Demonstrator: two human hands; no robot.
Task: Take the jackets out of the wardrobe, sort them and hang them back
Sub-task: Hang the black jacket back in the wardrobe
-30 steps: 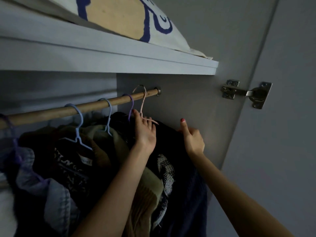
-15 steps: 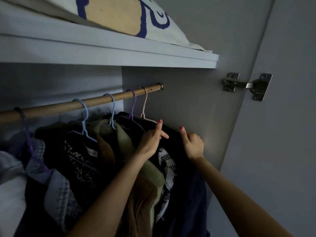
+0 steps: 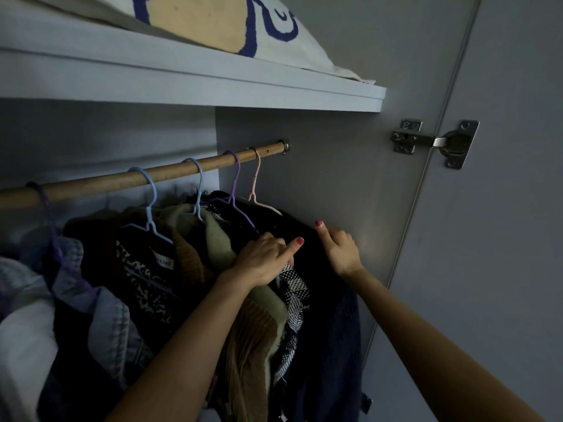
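Dark jacket hangs between left hand and right hand.

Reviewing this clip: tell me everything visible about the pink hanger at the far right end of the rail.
The pink hanger is thin, seemingly coated wire, pale pink. Its hook sits over the wooden rail as the last one before the metal end bracket, just right of a purple hanger. The neck drops straight to a twist, then the shoulders spread; the right one runs down over a dark jacket it carries. The left shoulder is mostly hidden. Neither hand touches the hanger itself.
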